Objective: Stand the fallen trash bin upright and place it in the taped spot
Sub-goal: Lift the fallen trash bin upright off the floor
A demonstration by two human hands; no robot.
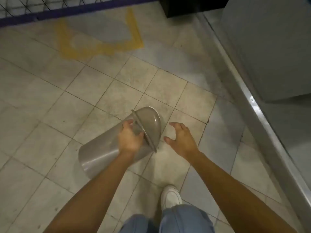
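A grey plastic trash bin [101, 152] with a domed lid [149, 123] lies on its side on the tiled floor, base toward the lower left, lid toward the upper right. My left hand [129, 138] grips the bin's body just below the lid rim, fingers wrapped over it. My right hand [181, 140] hovers just right of the lid with fingers spread, not touching it. The taped spot [101, 47], a yellow outline on the floor, lies well beyond the bin toward the upper left, next to a fence.
A wire fence with a dark base [33, 19] borders the far side. A black box [190, 5] stands at the top. A grey cabinet with a metal edge [252, 101] runs along the right. My white shoe [170, 197] is below the bin.
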